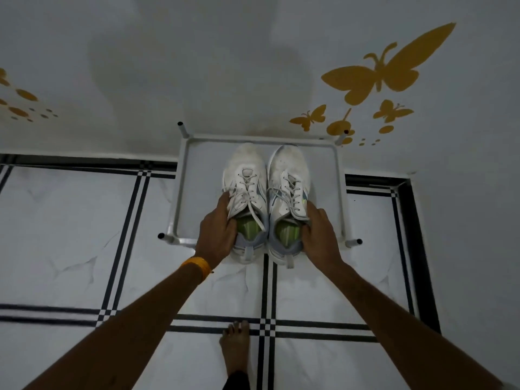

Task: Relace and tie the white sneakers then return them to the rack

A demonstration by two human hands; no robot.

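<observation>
Two white sneakers with green insoles stand side by side on the white rack (180, 192), toes towards the wall. My left hand (216, 229) grips the outer collar of the left sneaker (246, 170), thumb inside the opening. My right hand (319, 232) holds the right sneaker (289, 170) the same way at its outer collar. The heels stick out over the rack's front edge. Both shoes are laced, and loose lace ends trail over their sides; whether the laces are tied I cannot tell.
The rack stands against a white wall with yellow butterfly stickers (385, 68). The floor is white tile with black stripe borders (267, 325). My bare foot (235, 347) is on the floor below the shoes. An orange band (198, 266) circles my left wrist.
</observation>
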